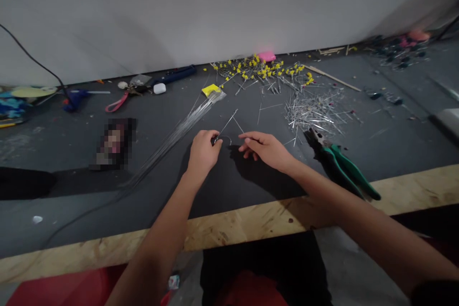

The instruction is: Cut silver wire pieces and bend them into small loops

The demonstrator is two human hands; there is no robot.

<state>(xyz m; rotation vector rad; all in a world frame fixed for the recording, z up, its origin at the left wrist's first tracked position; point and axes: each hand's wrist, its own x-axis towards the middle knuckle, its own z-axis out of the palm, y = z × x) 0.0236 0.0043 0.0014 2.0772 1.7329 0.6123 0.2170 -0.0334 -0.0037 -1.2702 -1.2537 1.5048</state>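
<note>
A thin metal wire [227, 123] rises from my left hand to a peak over the dark tabletop, and a second leg slopes down to my right hand. My left hand [205, 151] pinches the wire near its lower left end, with a small curved loop showing beside the thumb. My right hand [266, 149] has thumb and index finger close together at the other leg; its remaining fingers are loosely curled. Right of that hand lie green-handled pliers [344, 167], jaws toward the wall. A bundle of long straight wires [179, 129] lies left of my left hand.
Wire pieces with yellow tips [251, 69] are heaped along the wall, near a pile of short wires [315, 110]. A wooden stick [333, 78], a white case [159, 88], a blue glue gun [77, 99] and a blurred-out dark object [114, 143] also lie there. The table's wooden edge [247, 222] runs in front.
</note>
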